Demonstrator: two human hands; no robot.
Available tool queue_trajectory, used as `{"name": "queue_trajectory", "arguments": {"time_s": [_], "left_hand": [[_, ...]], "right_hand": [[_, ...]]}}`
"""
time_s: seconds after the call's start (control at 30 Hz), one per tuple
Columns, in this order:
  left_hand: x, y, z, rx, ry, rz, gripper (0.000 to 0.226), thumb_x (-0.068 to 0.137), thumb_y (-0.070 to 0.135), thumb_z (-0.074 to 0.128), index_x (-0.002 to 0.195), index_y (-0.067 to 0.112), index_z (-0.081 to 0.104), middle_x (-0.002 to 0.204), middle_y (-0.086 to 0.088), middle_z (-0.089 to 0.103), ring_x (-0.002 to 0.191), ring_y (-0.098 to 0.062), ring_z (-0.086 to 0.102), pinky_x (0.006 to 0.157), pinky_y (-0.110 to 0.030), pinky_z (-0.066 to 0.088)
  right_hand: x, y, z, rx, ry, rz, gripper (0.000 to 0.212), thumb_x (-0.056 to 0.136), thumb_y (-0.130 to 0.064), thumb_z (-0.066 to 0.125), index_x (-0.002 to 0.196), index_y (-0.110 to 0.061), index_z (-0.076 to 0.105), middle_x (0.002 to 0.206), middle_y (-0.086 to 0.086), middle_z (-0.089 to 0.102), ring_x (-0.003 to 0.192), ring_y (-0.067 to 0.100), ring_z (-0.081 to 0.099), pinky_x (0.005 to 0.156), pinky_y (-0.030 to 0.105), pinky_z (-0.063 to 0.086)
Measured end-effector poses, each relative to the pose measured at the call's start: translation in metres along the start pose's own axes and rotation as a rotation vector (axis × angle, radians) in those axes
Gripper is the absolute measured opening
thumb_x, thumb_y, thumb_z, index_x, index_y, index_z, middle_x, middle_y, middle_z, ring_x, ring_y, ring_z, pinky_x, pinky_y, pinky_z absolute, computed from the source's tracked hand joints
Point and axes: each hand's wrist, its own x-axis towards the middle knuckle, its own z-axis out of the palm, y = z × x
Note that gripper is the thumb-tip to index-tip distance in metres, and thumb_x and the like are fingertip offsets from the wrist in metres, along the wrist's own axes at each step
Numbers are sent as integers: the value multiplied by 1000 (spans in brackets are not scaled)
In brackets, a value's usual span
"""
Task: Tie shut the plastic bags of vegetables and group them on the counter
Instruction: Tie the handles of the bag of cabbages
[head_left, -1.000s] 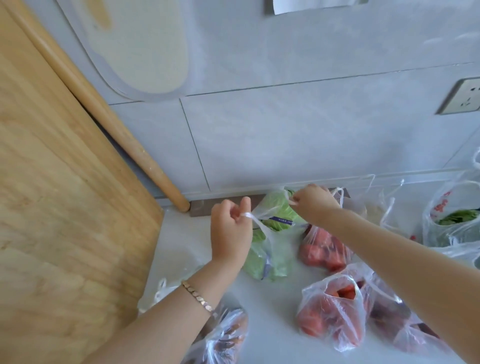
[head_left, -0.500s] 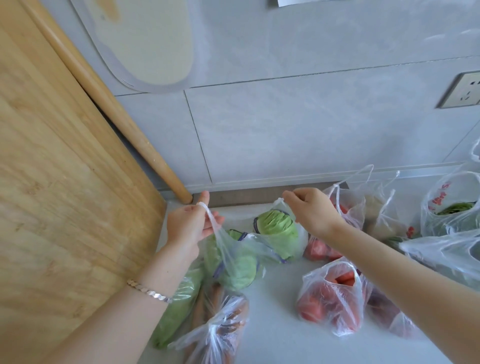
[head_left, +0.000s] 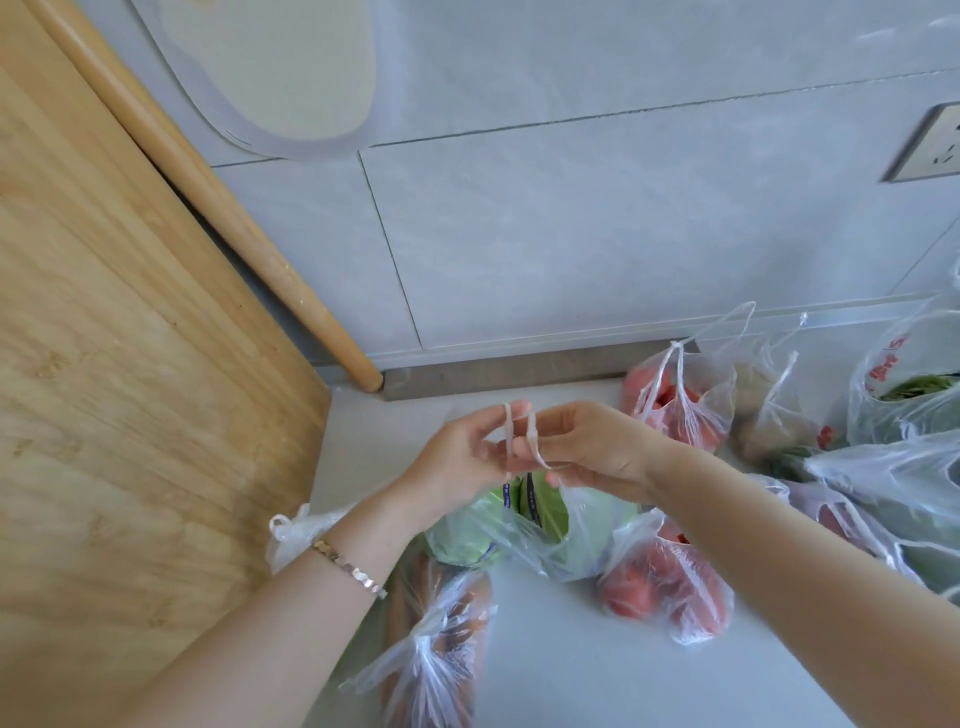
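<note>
Both hands, left hand (head_left: 457, 457) and right hand (head_left: 587, 447), pinch the handles (head_left: 519, 441) of the cabbage bag (head_left: 545, 530), between the carrot bag (head_left: 436, 644) and a tomato bag (head_left: 670, 582).

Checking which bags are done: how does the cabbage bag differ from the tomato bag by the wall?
The cabbage bag holds green produce, its handles held by both hands, not yet knotted. The tomato bag holds red produce, its handles knotted, nobody touching it. Both are thin clear plastic.
</note>
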Motion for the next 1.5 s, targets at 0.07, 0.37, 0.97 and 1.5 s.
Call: {"name": "queue_trajectory", "arguments": {"time_s": [0.07, 0.37, 0.97, 1.5], "left_hand": [[5, -1, 5, 69, -29, 38, 68, 77, -16, 59, 120, 35, 43, 106, 6, 61, 84, 1, 61, 77, -16, 51], [19, -11, -10, 317, -66, 53, 17, 80, 12, 69, 67, 22, 67, 68, 0, 59, 64, -6, 51, 65, -20, 41], [31, -13, -18, 808, -204, 47, 44, 91, 40, 51, 67, 5, 63, 48, 0, 38, 45, -15, 34, 49, -26, 26], [16, -101, -24, 1147, -300, 619, 26, 63, 7, 44, 41, 15, 33, 41, 4, 20, 43, -12, 21, 36, -22, 32]], "right_hand": [[6, 0, 4, -37, -12, 1, 22, 84, -9, 64, 104, 0, 65, 86, 9, 62, 70, 10, 55, 55, 11, 46], [24, 6, -3, -329, 224, 73, 30, 74, -25, 71, 50, -17, 53, 50, -4, 36, 47, 11, 28, 47, 20, 24], [65, 60, -29, 209, 467, 107, 27, 77, -12, 70, 60, -11, 49, 44, 0, 45, 48, 15, 44, 50, 23, 34], [137, 68, -33, -598, 389, 168, 44, 83, -25, 64, 51, -17, 36, 52, -2, 40, 49, 12, 38, 49, 24, 31]]}}
